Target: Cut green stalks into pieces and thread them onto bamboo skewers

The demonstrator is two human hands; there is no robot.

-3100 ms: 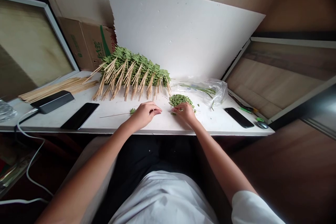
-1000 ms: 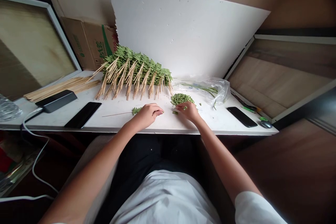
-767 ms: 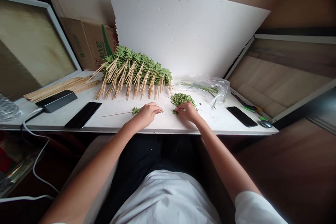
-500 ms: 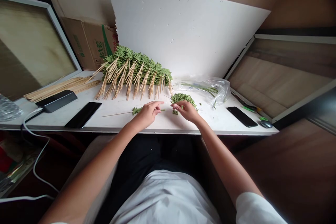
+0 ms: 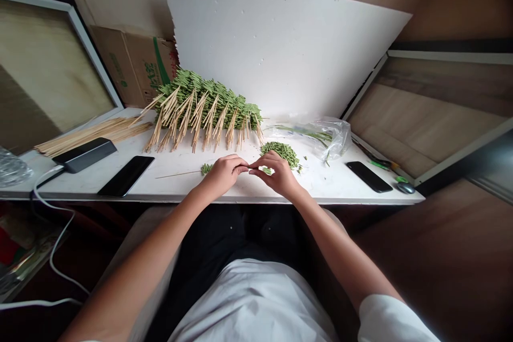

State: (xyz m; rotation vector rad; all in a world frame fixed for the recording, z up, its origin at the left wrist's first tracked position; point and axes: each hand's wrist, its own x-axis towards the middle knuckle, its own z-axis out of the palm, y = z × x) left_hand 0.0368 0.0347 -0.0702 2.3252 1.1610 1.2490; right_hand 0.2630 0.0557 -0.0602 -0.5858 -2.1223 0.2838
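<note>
Pale wooden sticks lie at the left of the white table before me, then a black phone. Next, a skewer strung with green pieces runs into the left hand, which grasps it, meeting at the fingertips the right hand, whose hold I cannot make out. Just behind sits a green pile, then a plastic bag.

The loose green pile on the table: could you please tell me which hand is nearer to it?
The right hand: it is at the near side of the pile. The left hand is farther off, to the pile's left.
</note>
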